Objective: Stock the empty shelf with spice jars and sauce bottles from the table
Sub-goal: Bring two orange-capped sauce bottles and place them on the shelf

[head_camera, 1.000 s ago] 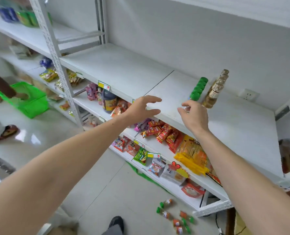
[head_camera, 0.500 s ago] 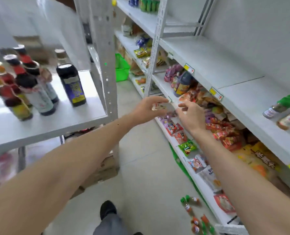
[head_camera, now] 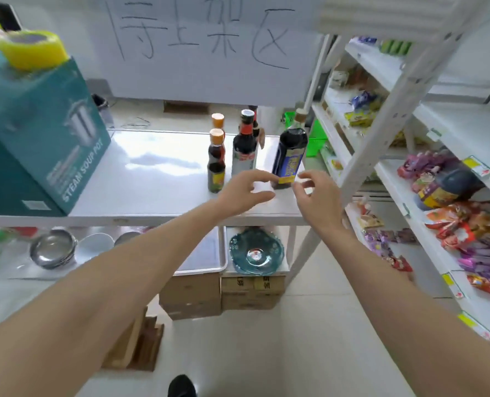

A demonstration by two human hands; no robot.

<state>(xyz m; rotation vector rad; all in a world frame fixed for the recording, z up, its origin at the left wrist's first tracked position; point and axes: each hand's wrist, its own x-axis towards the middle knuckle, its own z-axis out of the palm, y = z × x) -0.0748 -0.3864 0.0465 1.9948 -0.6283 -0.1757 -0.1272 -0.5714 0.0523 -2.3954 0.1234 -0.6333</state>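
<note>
Several dark sauce bottles stand on the white table [head_camera: 158, 167]. A large dark bottle with a blue and yellow label [head_camera: 289, 157] is nearest the right edge. A red-capped bottle [head_camera: 245, 144] and two small orange-capped bottles [head_camera: 216, 159] stand to its left. My left hand [head_camera: 245, 189] hovers just left of the large bottle's base with fingers spread, holding nothing. My right hand [head_camera: 314, 193] is just right of that base, fingers loosely bent, empty. The white shelf unit [head_camera: 467, 133] runs along the right.
A teal soup-pot box [head_camera: 37, 144] with a yellow tape roll [head_camera: 30, 48] on top fills the table's left. Bowls [head_camera: 53, 247] and a glass dish [head_camera: 256, 250] lie under the table, above cardboard boxes [head_camera: 221, 293]. Snack packets [head_camera: 473, 233] crowd the lower shelves. A green basket [head_camera: 315, 138] sits behind.
My view has swung left from the shelf to the table. Both empty hands have come along and now flank the base of the large blue-labelled bottle.
</note>
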